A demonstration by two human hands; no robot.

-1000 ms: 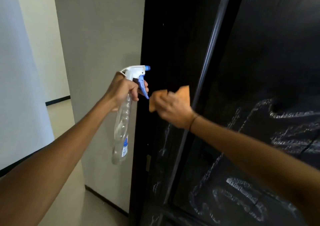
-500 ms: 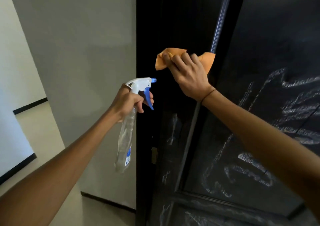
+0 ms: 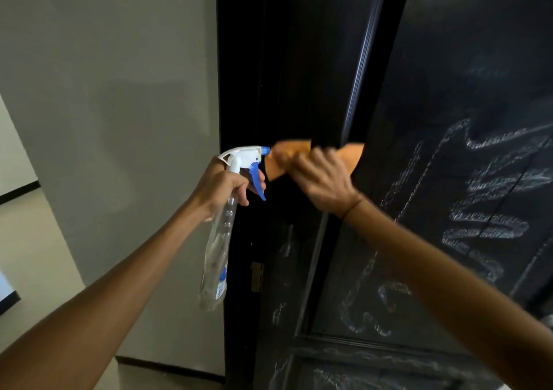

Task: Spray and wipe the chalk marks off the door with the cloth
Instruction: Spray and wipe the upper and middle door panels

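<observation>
While the cloth rubs the door, the wiping step looks in hand.
Right hand [image 3: 324, 181]: presses the orange cloth [image 3: 287, 159] on the dark door [image 3: 314, 60], fingers blurred.
Left hand [image 3: 221, 187]: grips the bottle [image 3: 217, 255], finger on the trigger.
Chalk [image 3: 490, 210]: much remains, right and below.
Next: probably spray there, then wipe.

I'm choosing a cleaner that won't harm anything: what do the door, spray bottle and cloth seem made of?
Door: probably wood painted matte black; faint grain shows, and chalk clings to it.
Spray bottle: clear plastic body, see-through, with a glossy white and blue plastic trigger head.
Cloth: soft orange fabric that bunches under the right hand; possibly microfibre, too blurred to tell.
</observation>
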